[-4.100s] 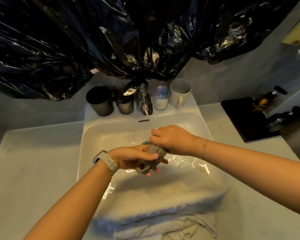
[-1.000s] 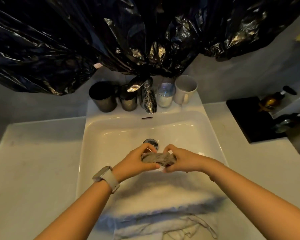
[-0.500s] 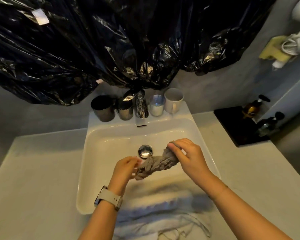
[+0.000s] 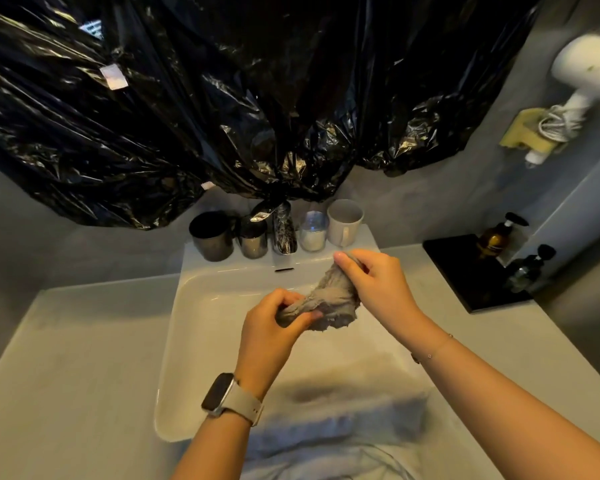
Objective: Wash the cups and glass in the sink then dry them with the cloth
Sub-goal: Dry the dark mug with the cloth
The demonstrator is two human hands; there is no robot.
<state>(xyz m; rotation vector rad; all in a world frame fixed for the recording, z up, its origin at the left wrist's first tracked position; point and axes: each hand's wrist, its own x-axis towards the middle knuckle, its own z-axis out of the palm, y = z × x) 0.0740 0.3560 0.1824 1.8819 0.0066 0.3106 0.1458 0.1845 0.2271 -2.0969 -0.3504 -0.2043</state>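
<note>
Left hand (image 4: 274,327): I pinch the lower end of the grey cloth (image 4: 326,303) over the sink (image 4: 201,327).
Right hand (image 4: 378,285): I grip the cloth's upper end.
Back ledge: dark cup (image 4: 212,237), steel cup (image 4: 253,239), faucet (image 4: 284,233), glass (image 4: 313,232), white mug (image 4: 344,221).
Front rim: pale towel (image 4: 343,420) draped.

Black plastic sheeting (image 4: 222,98) hangs crumpled across the wall above and beyond the hands, its lowest folds dipping to the tap (image 4: 284,230). Up and to the right of the right hand, a white hair dryer (image 4: 584,72) hangs on the wall. Lower, right of that hand, a black tray (image 4: 465,271) on the grey worktop (image 4: 66,358) carries a brown pump bottle (image 4: 496,237).
</note>
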